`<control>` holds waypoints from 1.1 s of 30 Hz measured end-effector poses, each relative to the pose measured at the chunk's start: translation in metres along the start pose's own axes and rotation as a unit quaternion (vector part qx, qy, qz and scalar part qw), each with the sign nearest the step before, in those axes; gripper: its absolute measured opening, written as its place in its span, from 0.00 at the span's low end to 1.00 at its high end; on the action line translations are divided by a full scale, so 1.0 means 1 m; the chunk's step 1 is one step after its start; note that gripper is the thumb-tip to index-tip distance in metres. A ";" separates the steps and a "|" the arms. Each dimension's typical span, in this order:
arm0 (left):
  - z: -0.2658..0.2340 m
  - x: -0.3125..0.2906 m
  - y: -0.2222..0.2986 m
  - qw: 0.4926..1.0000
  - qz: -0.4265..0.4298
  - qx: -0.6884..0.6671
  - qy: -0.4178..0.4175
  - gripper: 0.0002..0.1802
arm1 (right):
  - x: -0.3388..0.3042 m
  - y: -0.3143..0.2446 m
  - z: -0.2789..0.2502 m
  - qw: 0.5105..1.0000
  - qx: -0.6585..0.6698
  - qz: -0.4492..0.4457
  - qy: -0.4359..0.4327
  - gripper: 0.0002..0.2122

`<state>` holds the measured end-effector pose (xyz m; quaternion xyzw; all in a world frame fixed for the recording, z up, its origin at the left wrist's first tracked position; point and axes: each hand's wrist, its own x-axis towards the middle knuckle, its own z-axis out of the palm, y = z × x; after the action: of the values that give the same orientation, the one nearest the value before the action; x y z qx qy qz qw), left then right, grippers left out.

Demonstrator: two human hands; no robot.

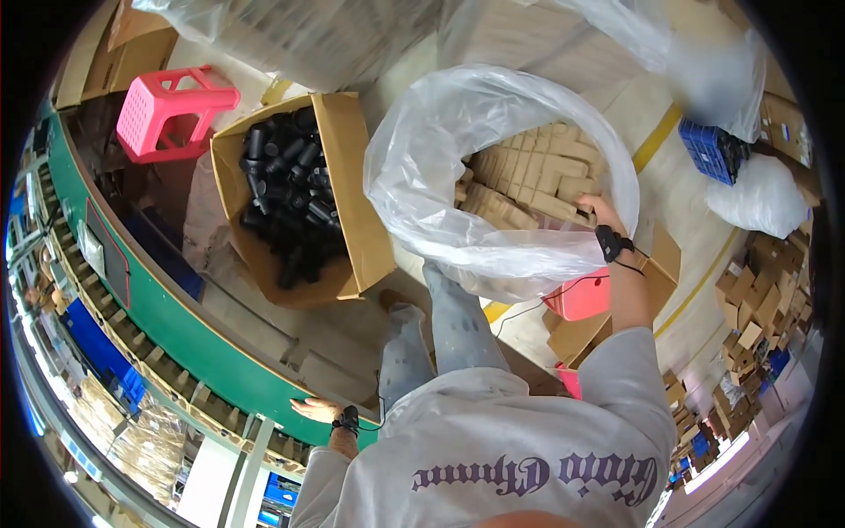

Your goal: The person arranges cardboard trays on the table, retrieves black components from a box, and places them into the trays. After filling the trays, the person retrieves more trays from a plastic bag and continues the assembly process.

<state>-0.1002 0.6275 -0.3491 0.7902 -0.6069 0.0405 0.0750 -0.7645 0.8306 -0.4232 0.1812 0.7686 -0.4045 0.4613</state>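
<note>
My right hand (603, 213) reaches over the rim of a large clear plastic bag (422, 167). Its fingers are curled onto a tan moulded-pulp tray (572, 187) at the near right of the contents. More stacked pulp trays (515, 167) fill the bag beneath and around it. Low on the left, my left hand (317, 409) lies with fingers stretched out on the edge of the green worktop (198, 348), holding nothing. Both wrists wear black bands with thin cables.
Left of the bag stands an open cardboard box (348, 194) of black cylindrical parts (290, 189). A pink stool (150, 123) is beyond it. Under my right arm sit a red stool (581, 297) and a carton (664, 255). A blue crate (709, 150) and cartons line the far right.
</note>
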 end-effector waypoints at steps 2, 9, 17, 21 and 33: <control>0.008 0.006 -0.020 1.000 0.011 0.019 -0.006 0.28 | -0.013 -0.002 -0.003 1.000 -0.009 -0.001 -0.003 0.20; 0.016 0.003 -0.028 1.000 -0.006 0.027 -0.009 0.30 | -0.076 0.032 0.031 0.983 0.019 -0.172 -0.064 0.22; 0.031 0.002 -0.029 0.996 -0.081 -0.013 -0.036 0.29 | -0.028 0.013 0.103 0.974 0.134 -0.181 -0.039 0.18; -0.014 -0.012 0.000 0.992 0.033 -0.083 -0.088 0.30 | -0.034 -0.011 0.089 0.992 0.053 -0.112 -0.036 0.19; -0.059 -0.053 0.059 0.900 0.014 -0.370 -0.229 0.27 | -0.166 -0.045 0.053 0.955 -0.064 -0.273 -0.094 0.26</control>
<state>-0.1689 0.6732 -0.2949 0.6846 -0.5892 -0.3683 0.2204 -0.6797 0.7768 -0.2734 -0.1042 0.7660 -0.4801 0.4146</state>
